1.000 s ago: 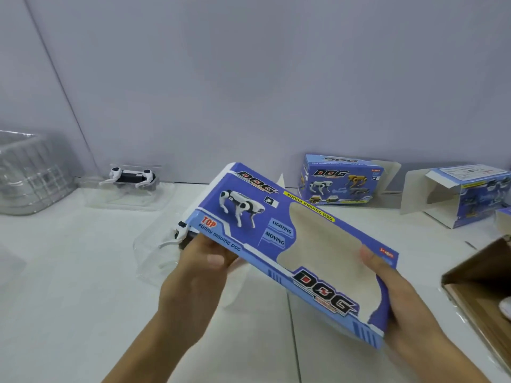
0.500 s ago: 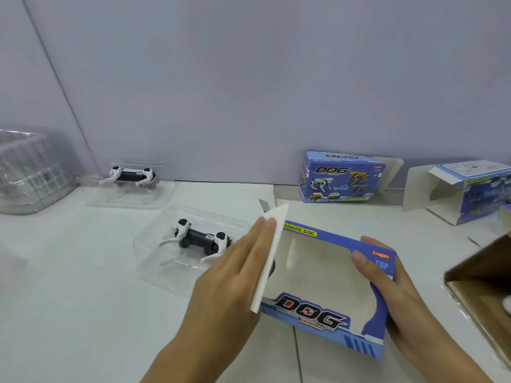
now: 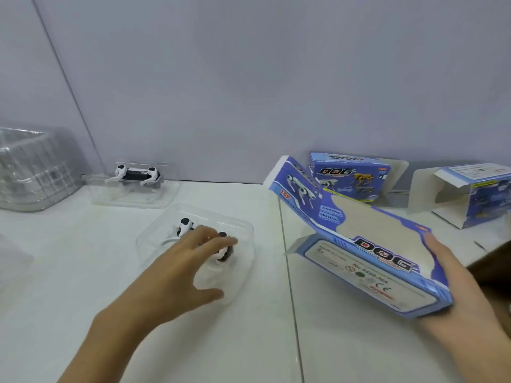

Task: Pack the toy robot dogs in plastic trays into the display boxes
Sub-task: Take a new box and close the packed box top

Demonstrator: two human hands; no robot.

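since the earlier frame the left hand has left the flap of the box and reached over the near tray on the table. its fingers are spread over the black and white toy dog lying in that tray, fingertips on or just above the dog, thumb out toward the tray's near edge; whether they actually grip it cannot be told. the box now tilts up, its left end raised and the window side facing up. the right hand holds it alone at its right end, fingers along the far side and palm under the near corner. a 2nd toy dog lies in a 2nd clear tray by the wall, well apart from the 1st. further right by the wall stand a closed blue box and an open box. a clear plastic bin sits at far left.
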